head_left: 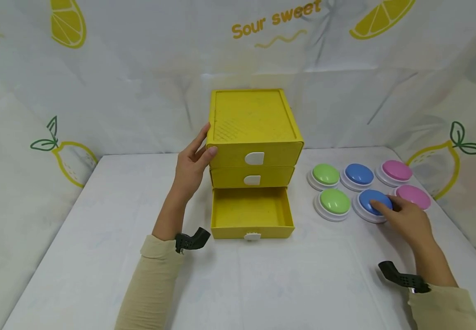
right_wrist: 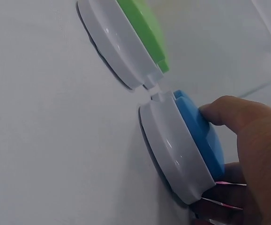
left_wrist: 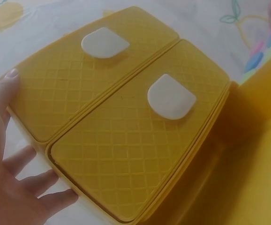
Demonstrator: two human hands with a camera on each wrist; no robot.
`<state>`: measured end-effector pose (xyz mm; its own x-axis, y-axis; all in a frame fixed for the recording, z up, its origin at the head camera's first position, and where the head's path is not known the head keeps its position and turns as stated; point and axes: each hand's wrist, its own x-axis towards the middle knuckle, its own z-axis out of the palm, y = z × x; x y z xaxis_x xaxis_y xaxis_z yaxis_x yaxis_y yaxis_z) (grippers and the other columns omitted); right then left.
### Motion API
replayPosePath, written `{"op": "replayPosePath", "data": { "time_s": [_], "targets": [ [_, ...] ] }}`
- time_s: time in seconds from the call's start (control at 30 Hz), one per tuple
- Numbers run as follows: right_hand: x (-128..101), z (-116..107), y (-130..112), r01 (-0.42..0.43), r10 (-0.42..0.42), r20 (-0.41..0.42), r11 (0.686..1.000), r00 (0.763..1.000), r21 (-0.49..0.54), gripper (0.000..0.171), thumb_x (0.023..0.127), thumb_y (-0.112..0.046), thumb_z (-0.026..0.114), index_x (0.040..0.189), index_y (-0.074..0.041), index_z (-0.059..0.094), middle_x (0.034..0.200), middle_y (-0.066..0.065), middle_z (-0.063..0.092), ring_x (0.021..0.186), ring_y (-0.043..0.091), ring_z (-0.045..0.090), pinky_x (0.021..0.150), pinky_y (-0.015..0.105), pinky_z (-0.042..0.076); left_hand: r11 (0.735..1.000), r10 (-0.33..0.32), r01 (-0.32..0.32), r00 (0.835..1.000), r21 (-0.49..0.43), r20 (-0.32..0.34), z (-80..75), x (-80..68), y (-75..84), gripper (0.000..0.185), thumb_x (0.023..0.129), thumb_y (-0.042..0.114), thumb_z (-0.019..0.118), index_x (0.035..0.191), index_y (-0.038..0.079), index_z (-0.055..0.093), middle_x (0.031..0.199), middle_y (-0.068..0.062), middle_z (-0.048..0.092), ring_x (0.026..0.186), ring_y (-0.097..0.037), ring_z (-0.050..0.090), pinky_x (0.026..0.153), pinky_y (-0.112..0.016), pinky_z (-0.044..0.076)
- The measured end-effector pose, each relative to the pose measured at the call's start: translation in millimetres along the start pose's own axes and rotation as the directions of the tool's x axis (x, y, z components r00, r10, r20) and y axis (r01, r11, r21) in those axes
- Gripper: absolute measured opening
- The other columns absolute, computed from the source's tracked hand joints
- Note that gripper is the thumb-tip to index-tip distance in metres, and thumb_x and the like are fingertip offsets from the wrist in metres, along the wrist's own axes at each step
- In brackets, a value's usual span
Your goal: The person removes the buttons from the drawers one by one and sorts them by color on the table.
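A yellow three-drawer box (head_left: 254, 119) stands mid-table. Its bottom drawer (head_left: 246, 211) is pulled out and holds nothing. My left hand (head_left: 192, 165) rests flat against the box's left side, fingers straight, thumb on the corner of the top drawer front (left_wrist: 60, 89). The middle drawer front (left_wrist: 126, 150) lies closed below it. My right hand (head_left: 402, 217) grips the near blue button (head_left: 370, 200), a blue dome on a white base (right_wrist: 173, 145). The thumb (right_wrist: 229, 112) presses the dome and the fingers curl round its far edge.
Five more dome buttons lie right of the box: two green (head_left: 334, 201) (head_left: 325, 175), a far blue (head_left: 359, 174) and two pink (head_left: 396, 170) (head_left: 414, 196). A white lemon-print cloth covers the table (head_left: 262, 284) and forms the walls around it.
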<state>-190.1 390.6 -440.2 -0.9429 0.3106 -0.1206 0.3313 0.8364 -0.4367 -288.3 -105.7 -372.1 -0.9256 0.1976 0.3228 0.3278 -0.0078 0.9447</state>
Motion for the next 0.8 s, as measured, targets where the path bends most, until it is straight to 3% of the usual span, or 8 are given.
{"op": "replayPosePath", "data": {
  "time_s": [0.1, 0.33, 0.53, 0.57, 0.67, 0.73, 0.8],
  "targets": [
    [-1, 2, -3, -0.013, 0.013, 0.000, 1.000, 1.000, 0.000, 0.095, 0.100, -0.063, 0.044, 0.150, 0.016, 0.028, 0.144, 0.047, 0.035, 0.128, 0.064, 0.035, 0.105, 0.076, 0.035, 1.000, -0.001, 0.001, 1.000, 0.001, 0.000, -0.3, -0.1, -0.3, 0.057, 0.104, 0.028, 0.058, 0.155, 0.042, 0.037, 0.165, 0.017, 0.030, 0.148, -0.014, 0.044, 0.117, -0.037, 0.044],
    [-4, 9, -9, -0.038, 0.051, -0.118, 0.994, 0.992, 0.104, 0.090, 0.096, -0.063, 0.053, 0.148, 0.010, 0.041, 0.142, 0.040, 0.046, 0.129, 0.056, 0.043, 0.103, 0.072, 0.040, 1.000, 0.001, -0.001, 1.000, 0.000, 0.002, -0.1, -0.3, -0.8, 0.057, 0.104, 0.028, 0.058, 0.154, 0.042, 0.037, 0.165, 0.016, 0.031, 0.147, -0.015, 0.045, 0.117, -0.038, 0.044],
    [-9, 8, -23, 0.020, -0.005, -0.192, 0.997, 0.981, 0.076, 0.089, 0.093, -0.062, 0.059, 0.149, 0.006, 0.043, 0.142, 0.037, 0.049, 0.128, 0.055, 0.045, 0.098, 0.069, 0.042, 1.000, -0.003, 0.003, 1.000, 0.001, 0.002, -0.3, -0.3, -1.4, 0.057, 0.104, 0.028, 0.059, 0.154, 0.041, 0.038, 0.165, 0.015, 0.031, 0.147, -0.016, 0.045, 0.117, -0.037, 0.044],
    [-11, 7, -28, 0.037, -0.019, -0.217, 0.996, 0.976, 0.080, 0.086, 0.094, -0.060, 0.060, 0.149, 0.004, 0.044, 0.142, 0.036, 0.051, 0.127, 0.054, 0.046, 0.096, 0.065, 0.045, 1.000, -0.003, 0.003, 1.000, 0.002, 0.002, -0.4, -0.2, -1.4, 0.057, 0.104, 0.028, 0.059, 0.155, 0.041, 0.038, 0.165, 0.015, 0.031, 0.147, -0.016, 0.045, 0.117, -0.037, 0.044],
    [-20, 5, -50, 0.110, -0.063, -0.309, 0.984, 0.949, 0.138, 0.072, 0.094, -0.051, 0.065, 0.145, -0.001, 0.053, 0.134, 0.030, 0.060, 0.116, 0.040, 0.056, 0.084, 0.031, 0.053, 1.000, -0.005, 0.005, 1.000, 0.007, 0.001, -0.7, 0.0, -0.8, 0.057, 0.104, 0.029, 0.059, 0.155, 0.041, 0.037, 0.165, 0.015, 0.031, 0.147, -0.016, 0.045, 0.117, -0.037, 0.044],
    [-28, 6, -68, 0.182, -0.102, -0.362, 0.964, 0.927, 0.194, 0.062, 0.093, -0.045, 0.069, 0.138, -0.002, 0.060, 0.122, 0.025, 0.067, 0.104, 0.019, 0.062, 0.074, 0.010, 0.045, 1.000, -0.006, 0.006, 1.000, 0.013, 0.001, -1.1, 0.2, -0.6, 0.057, 0.104, 0.029, 0.059, 0.154, 0.042, 0.037, 0.165, 0.015, 0.031, 0.147, -0.016, 0.045, 0.117, -0.037, 0.044],
    [-36, 10, -86, 0.267, -0.159, -0.394, 0.934, 0.905, 0.238, 0.052, 0.092, -0.039, 0.073, 0.129, -0.003, 0.066, 0.111, 0.018, 0.070, 0.092, -0.001, 0.060, 0.069, -0.001, 0.039, 1.000, -0.004, 0.004, 1.000, 0.015, 0.000, -1.3, 0.5, -0.4, 0.056, 0.104, 0.029, 0.059, 0.154, 0.042, 0.037, 0.165, 0.015, 0.031, 0.147, -0.016, 0.045, 0.117, -0.038, 0.044]
  ]
}}
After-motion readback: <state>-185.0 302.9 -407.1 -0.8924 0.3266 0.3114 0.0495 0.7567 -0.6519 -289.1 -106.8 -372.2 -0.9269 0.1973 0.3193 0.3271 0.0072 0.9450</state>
